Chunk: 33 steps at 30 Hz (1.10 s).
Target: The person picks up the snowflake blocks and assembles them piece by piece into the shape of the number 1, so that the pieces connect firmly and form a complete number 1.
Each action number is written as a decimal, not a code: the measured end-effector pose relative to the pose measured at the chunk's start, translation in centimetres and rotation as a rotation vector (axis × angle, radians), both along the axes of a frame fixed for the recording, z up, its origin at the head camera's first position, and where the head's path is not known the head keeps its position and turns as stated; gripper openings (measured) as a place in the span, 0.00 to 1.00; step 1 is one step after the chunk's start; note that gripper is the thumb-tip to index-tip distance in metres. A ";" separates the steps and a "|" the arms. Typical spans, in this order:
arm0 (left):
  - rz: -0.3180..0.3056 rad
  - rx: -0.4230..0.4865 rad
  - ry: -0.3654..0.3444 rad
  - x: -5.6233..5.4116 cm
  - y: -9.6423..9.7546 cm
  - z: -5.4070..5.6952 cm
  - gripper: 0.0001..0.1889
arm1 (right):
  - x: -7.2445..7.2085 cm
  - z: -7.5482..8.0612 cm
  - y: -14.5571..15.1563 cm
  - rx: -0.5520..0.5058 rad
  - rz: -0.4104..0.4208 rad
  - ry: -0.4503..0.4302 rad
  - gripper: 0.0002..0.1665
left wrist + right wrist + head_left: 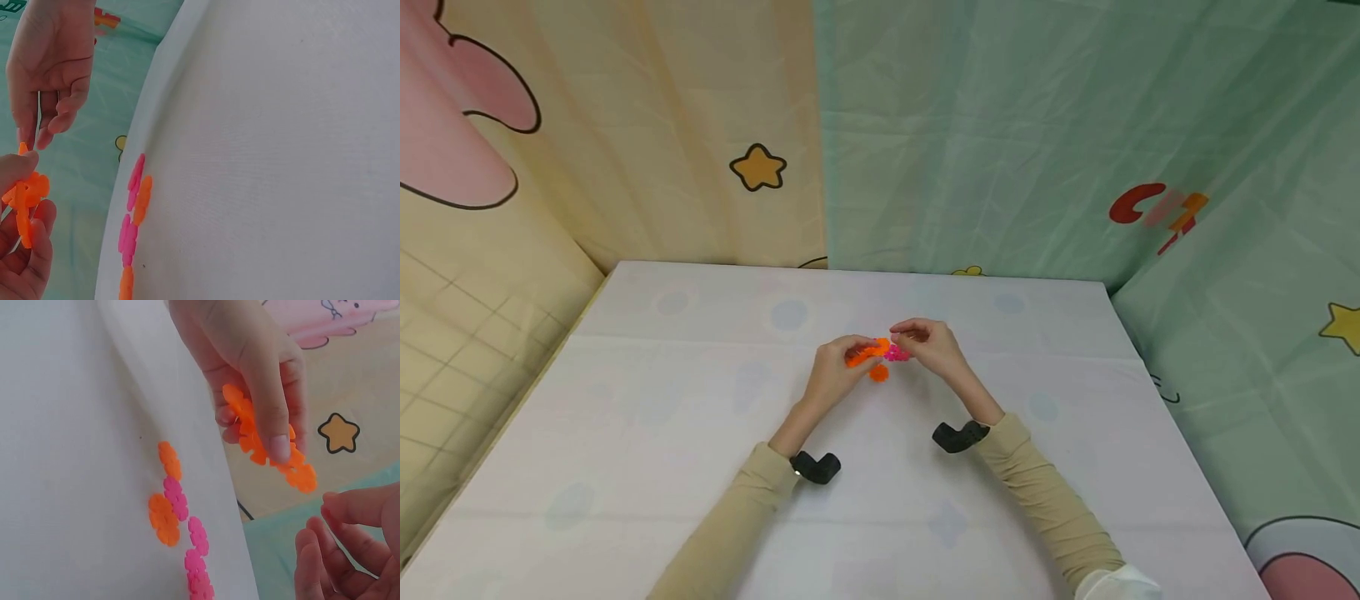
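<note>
My left hand (833, 368) pinches a cluster of joined orange flower-shaped plastic discs (304, 478) between thumb and fingers, held above the tabletop. Notched petals show on their rims; the fingers cover part of the cluster. Close by on the right is my right hand (931, 348), its fingers loosely bent. In the right wrist view its fingertips (331, 503) stand just apart from the cluster, and nothing plain shows between them. Loose pink flower discs (199, 536) and orange flower discs (164, 519) lie on the table beneath the hands.
A white cloth with faint spots covers the table (880, 525). Behind it hang a cream curtain (700, 100) and a green curtain (1000, 125) with cartoon prints. Each wrist carries a black camera mount, like the right-hand mount (958, 437).
</note>
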<state>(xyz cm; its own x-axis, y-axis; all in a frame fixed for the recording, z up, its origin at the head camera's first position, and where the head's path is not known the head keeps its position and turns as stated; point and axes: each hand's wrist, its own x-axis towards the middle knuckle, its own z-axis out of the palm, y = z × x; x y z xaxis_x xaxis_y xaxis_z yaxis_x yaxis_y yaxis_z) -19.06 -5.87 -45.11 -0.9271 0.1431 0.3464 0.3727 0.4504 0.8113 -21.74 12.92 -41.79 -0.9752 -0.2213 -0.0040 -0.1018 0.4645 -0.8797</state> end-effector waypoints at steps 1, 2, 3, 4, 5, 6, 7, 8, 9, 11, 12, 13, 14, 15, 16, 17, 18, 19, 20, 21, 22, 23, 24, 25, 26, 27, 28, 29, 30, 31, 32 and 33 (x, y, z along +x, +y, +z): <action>0.006 -0.002 -0.005 0.0 -0.1 0.0 0.13 | -0.1 -0.1 0.1 0.009 -0.001 0.012 0.17; 0.011 -0.006 -0.009 0.0 -0.2 0.0 0.13 | -0.1 -0.1 0.2 0.018 -0.002 0.023 0.17; 0.014 -0.005 -0.015 0.0 -0.2 0.0 0.13 | -0.2 -0.2 0.3 0.027 -0.005 0.034 0.16; 0.019 -0.007 -0.017 0.0 -0.3 0.0 0.13 | -0.3 -0.3 0.4 0.035 -0.010 0.042 0.16; 0.023 -0.008 -0.019 0.0 -0.4 0.0 0.12 | -0.4 -0.4 0.5 0.040 -0.014 0.047 0.16; 0.025 -0.009 -0.024 0.0 -0.5 0.0 0.12 | -0.5 -0.5 0.6 0.050 -0.017 0.052 0.16; 0.027 -0.009 -0.030 0.0 -0.6 0.0 0.12 | -0.6 -0.5 0.7 0.056 -0.023 0.052 0.15; 0.028 -0.008 -0.037 0.0 -0.7 0.1 0.12 | -0.7 -0.6 0.7 0.062 -0.029 0.052 0.15; 0.030 -0.008 -0.047 0.0 -0.7 0.1 0.11 | -0.7 -0.8 0.8 0.067 -0.034 0.053 0.15; 0.034 -0.010 -0.060 0.0 -0.9 0.1 0.11 | -0.9 -1.0 0.9 0.082 -0.040 0.054 0.15; 0.036 -0.012 -0.067 0.0 -1.0 0.1 0.11 | -1.0 -1.1 0.9 0.088 -0.042 0.055 0.15; 0.039 -0.015 -0.069 0.0 -1.1 0.1 0.11 | -1.1 -1.3 1.0 0.095 -0.043 0.058 0.15; 0.041 -0.017 -0.069 -0.1 -1.2 0.0 0.11 | -1.2 -1.4 1.0 0.101 -0.045 0.059 0.15; 0.043 -0.020 -0.068 -0.1 -1.3 0.0 0.11 | -1.4 -1.6 1.1 0.107 -0.045 0.060 0.15; 0.045 -0.021 -0.063 -0.1 -1.3 0.0 0.11 | -1.5 -1.7 1.1 0.112 -0.047 0.061 0.15; 0.047 -0.023 -0.057 -0.1 -1.4 0.0 0.11 | -1.6 -1.8 1.2 0.119 -0.045 0.064 0.15; 0.049 -0.026 -0.048 -0.1 -1.4 0.0 0.11 | -1.7 -2.0 1.2 0.124 -0.047 0.061 0.15; 0.052 -0.026 -0.038 -0.1 -1.4 0.0 0.11 | -1.8 -2.1 1.3 0.133 -0.049 0.058 0.15; 0.054 -0.026 -0.029 -0.1 -1.4 0.0 0.11 | -1.9 -2.2 1.3 0.141 -0.051 0.050 0.15; 0.057 -0.028 -0.021 -0.1 -1.5 0.0 0.11 | -2.0 -2.4 1.3 0.148 -0.050 0.045 0.15; 0.059 -0.028 -0.015 -0.1 -1.5 0.0 0.11 | -2.1 -2.5 1.4 0.158 -0.050 0.041 0.16; 0.060 -0.028 -0.012 -0.1 -1.5 0.0 0.11 | -2.2 -2.7 1.4 0.166 -0.050 0.032 0.16; 0.060 -0.027 -0.011 -0.1 -1.5 0.0 0.11 | -2.3 -2.9 1.4 0.172 -0.052 0.020 0.16; 0.059 -0.026 -0.012 -0.1 -1.5 0.0 0.11 | -2.4 -3.0 1.5 0.175 -0.051 0.013 0.16; 0.058 -0.025 -0.019 -0.1 -1.5 0.0 0.11 | -2.5 -3.1 1.5 0.176 -0.050 0.005 0.16; 0.057 -0.025 -0.027 -0.1 -1.5 0.1 0.12 | -2.5 -3.3 1.5 0.178 -0.047 -0.002 0.17; 0.056 -0.025 -0.034 -0.1 -1.5 0.1 0.12 | -2.6 -3.4 1.5 0.178 -0.045 -0.012 0.17; 0.055 -0.025 -0.042 -0.1 -1.5 0.1 0.12 | -2.7 -3.5 1.5 0.179 -0.044 -0.021 0.17; 0.056 -0.027 -0.050 -0.1 -1.5 0.1 0.12 | -2.7 -3.5 1.5 0.180 -0.043 -0.028 0.17; 0.057 -0.027 -0.057 -0.1 -1.5 0.1 0.12 | -2.8 -3.6 1.5 0.183 -0.044 -0.035 0.17; 0.059 -0.027 -0.063 -0.1 -1.5 0.1 0.12 | -2.8 -3.7 1.4 0.187 -0.044 -0.042 0.17; 0.060 -0.029 -0.064 -0.1 -1.5 0.1 0.12 | -2.8 -3.7 1.4 0.194 -0.045 -0.048 0.18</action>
